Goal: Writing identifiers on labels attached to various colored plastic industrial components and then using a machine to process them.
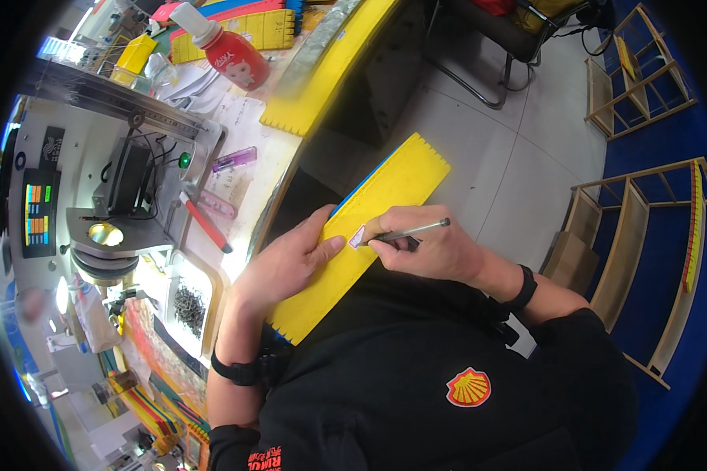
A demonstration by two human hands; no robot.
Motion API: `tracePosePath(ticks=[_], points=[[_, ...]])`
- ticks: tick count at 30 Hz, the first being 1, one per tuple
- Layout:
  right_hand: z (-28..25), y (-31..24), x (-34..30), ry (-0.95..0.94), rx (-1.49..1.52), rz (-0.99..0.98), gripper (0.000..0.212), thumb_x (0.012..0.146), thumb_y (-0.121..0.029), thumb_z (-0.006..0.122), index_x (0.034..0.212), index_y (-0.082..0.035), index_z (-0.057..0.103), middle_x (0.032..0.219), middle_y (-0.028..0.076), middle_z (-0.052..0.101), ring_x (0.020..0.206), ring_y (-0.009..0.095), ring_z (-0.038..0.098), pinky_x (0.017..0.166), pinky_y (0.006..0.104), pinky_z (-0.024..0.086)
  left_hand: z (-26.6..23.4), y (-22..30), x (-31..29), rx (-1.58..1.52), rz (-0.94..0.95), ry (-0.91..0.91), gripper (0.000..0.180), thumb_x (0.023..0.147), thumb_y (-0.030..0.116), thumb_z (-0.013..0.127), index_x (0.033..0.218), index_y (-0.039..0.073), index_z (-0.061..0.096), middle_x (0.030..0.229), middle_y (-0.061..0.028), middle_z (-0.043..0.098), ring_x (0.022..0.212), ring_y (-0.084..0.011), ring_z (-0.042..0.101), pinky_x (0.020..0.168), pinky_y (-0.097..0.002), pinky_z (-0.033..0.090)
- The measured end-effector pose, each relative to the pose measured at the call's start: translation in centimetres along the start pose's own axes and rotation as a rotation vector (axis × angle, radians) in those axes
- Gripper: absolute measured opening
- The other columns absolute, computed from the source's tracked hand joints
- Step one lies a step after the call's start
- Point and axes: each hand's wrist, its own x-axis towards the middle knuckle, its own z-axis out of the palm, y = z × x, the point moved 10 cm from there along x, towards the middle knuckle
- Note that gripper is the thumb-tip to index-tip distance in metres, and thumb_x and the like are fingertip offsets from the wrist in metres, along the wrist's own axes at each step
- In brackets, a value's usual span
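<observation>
A long yellow board [322, 296] with notched ends rests slanted across my lap, with a blue layer showing along its far left edge. My left hand [287, 263] grips it by that left edge, thumb on the yellow face. On the face lies a small white label [358, 236] with purple marks. Close over the label, my right hand [428, 242] holds a dark pen [412, 231]. The fingertips touch or nearly touch the label; the pen's tip is hidden by the fingers.
At the left is a workbench with a machine [106, 235], a tray of small black parts [188, 304], a red-handled tool [206, 223] and a purple cutter [234, 159]. A red bottle [236, 60] stands near stacked yellow boards [271, 30]. Wooden racks [619, 243] stand at the right.
</observation>
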Motion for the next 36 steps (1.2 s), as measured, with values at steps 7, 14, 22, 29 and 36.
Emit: tracePosePath(ticks=[7,14,22,29,36], points=[[-0.2,0.5,-0.1,0.023,-0.043,0.010,0.013,0.091,-0.001,0.079,0.103,-0.004,0.075,0.087,0.005,0.075,0.059,0.011,0.060,0.057,0.0260,0.048,0.1,-0.2,0.1,0.008,-0.016,-0.005,0.069,0.117,0.042,0.055,0.167,-0.002,0.035,0.146,-0.0211,0.064,0.136,-0.0254,0.061,0.114,-0.0358,0.046],[-0.8,0.8,-0.3,0.075,-0.027,0.018,0.016,0.088,0.003,0.078,0.103,-0.004,0.078,0.088,0.005,0.077,0.062,0.010,0.061,0.057,0.0259,0.047,0.1,-0.6,0.3,0.001,-0.012,-0.006,0.068,0.117,0.041,0.055,0.166,-0.002,0.036,0.147,-0.0199,0.064,0.137,-0.0244,0.060,0.115,-0.0353,0.046],[-0.7,0.9,-0.2,0.059,-0.049,0.029,0.017,0.088,0.003,0.078,0.103,-0.004,0.078,0.088,0.004,0.077,0.062,0.010,0.061,0.057,0.0257,0.047,0.0,-0.3,0.3,0.013,-0.020,-0.011,0.069,0.117,0.041,0.055,0.166,-0.002,0.036,0.148,-0.0200,0.063,0.138,-0.0246,0.059,0.115,-0.0352,0.045],[-0.6,0.9,-0.2,0.045,-0.045,0.026,0.014,0.091,-0.001,0.080,0.103,-0.005,0.074,0.084,0.005,0.075,0.060,0.011,0.063,0.057,0.0261,0.050,0.0,0.3,0.2,-0.011,-0.011,-0.020,0.068,0.117,0.042,0.055,0.166,-0.002,0.036,0.147,-0.0204,0.064,0.138,-0.0252,0.060,0.115,-0.0354,0.045],[-0.3,0.9,-0.1,0.033,-0.020,0.023,0.016,0.087,0.004,0.077,0.101,-0.005,0.077,0.086,0.002,0.076,0.060,0.008,0.059,0.056,0.0253,0.046,0.0,-0.2,0.2,0.020,-0.014,-0.004,0.069,0.117,0.042,0.054,0.167,-0.002,0.036,0.147,-0.0209,0.064,0.137,-0.0258,0.060,0.115,-0.0355,0.046]])
